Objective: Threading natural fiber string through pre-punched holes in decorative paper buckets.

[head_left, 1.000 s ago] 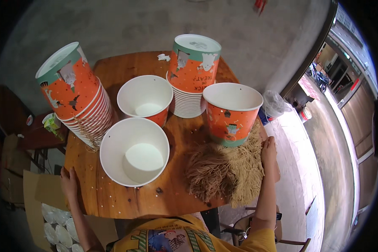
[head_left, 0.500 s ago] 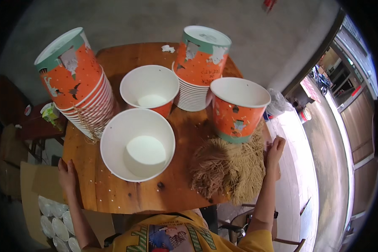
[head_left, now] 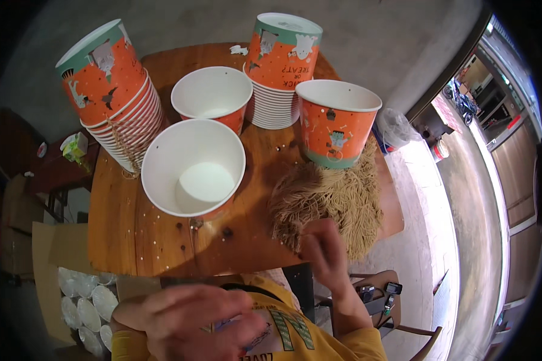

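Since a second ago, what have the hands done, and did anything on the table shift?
The right hand came off the table's right edge onto the near side of the straw-like fibre pile. The left hand left the table's left edge and now sits blurred close to the chest, holding nothing visible. The paper buckets and stacks kept their places.

- The near cup (head_left: pixel 194 167) stands on the table (head_left: pixel 132 231), open side up; everything below is placed from it.
- Behind it, slightly right, a second open cup (head_left: pixel 212 96).
- To its left, touching or almost touching, a tilted stack (head_left: pixel 113 96) of nested cups.
- Behind and to the right, an upright stack (head_left: pixel 280 69).
- To the right, a third cup (head_left: pixel 336 123), just right of that stack.
- Right and nearer the person, a straw heap (head_left: pixel 328 201), in front of the third cup.
- The right hand (head_left: pixel 322 253) rests at the heap's near edge.
- The left hand (head_left: pixel 196 319) is nearest the person, off the table.
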### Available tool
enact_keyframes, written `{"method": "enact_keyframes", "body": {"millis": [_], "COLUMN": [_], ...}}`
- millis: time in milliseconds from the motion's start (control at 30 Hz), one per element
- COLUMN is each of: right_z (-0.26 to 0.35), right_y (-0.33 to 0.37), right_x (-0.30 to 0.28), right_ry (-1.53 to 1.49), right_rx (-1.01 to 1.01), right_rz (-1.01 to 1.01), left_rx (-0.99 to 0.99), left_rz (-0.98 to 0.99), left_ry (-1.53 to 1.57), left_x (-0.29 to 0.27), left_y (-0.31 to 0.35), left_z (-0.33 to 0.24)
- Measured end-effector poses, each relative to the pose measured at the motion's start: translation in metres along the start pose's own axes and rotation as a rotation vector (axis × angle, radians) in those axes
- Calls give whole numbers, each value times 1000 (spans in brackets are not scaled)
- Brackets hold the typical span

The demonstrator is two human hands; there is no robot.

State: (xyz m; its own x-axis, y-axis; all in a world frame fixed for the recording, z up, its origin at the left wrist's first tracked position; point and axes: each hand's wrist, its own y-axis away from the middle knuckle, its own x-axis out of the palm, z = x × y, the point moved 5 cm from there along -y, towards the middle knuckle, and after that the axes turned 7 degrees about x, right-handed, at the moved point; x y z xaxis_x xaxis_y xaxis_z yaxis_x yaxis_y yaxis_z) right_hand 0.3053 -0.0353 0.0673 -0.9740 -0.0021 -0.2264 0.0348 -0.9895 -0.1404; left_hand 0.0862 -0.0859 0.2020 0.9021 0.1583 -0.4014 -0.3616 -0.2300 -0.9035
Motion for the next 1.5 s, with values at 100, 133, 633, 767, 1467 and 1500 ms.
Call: {"method": "enact_keyframes", "body": {"millis": [100,133,633,767,1467,1500], "right_z": [6,5,6,2,63,60], "right_y": [2,3,-7,-6,6,4], "right_x": [30,35,61,70,201,198], "right_ry": [113,99,69,-91,-771,-718], "right_rx": [-62,-20,-61,198,342,318], "right_rz": [48,90,295,327,1093,994], "left_rx": [9,104,-185,-479,-460,-396], "left_rz": [-83,-181,385,460,187,231], "left_ry": [55,94,78,142,-424,-457], "left_x": [9,8,61,53,-77,-76], "left_y": [-13,-17,49,81,115,110], "left_z": [-14,-14,66,79,49,46]}}
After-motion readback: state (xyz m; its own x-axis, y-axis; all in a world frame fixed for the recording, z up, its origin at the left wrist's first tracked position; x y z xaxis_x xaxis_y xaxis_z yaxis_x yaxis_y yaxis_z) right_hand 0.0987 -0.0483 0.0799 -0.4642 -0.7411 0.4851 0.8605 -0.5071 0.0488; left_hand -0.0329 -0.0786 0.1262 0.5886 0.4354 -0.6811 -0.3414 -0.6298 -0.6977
